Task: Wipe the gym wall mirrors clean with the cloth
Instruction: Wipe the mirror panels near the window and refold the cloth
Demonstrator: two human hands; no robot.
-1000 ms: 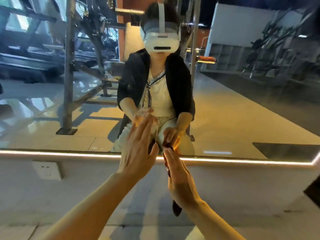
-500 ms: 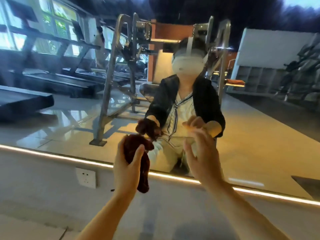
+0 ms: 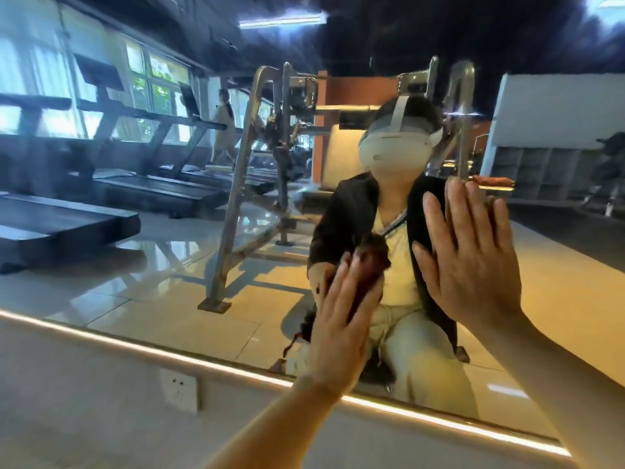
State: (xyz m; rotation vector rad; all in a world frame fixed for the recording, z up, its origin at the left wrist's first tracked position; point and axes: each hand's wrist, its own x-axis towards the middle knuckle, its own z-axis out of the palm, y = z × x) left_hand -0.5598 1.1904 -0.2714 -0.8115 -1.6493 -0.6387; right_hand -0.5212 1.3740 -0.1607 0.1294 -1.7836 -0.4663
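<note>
Head cam: left hand (image 3: 341, 319) now presses cloth (image 3: 370, 269) flat on mirror (image 3: 169, 265), wiping underway; right hand (image 3: 473, 262), fingers spread, empty, beside cloth.

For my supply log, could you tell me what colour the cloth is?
Dark reddish brown, seen in the head view: the cloth lies under the left hand on the mirror.

Your left hand (image 3: 341, 319) presses the cloth (image 3: 368, 269) on the mirror (image 3: 169, 252); your right hand (image 3: 470, 258) lies flat beside it, to the right
</note>
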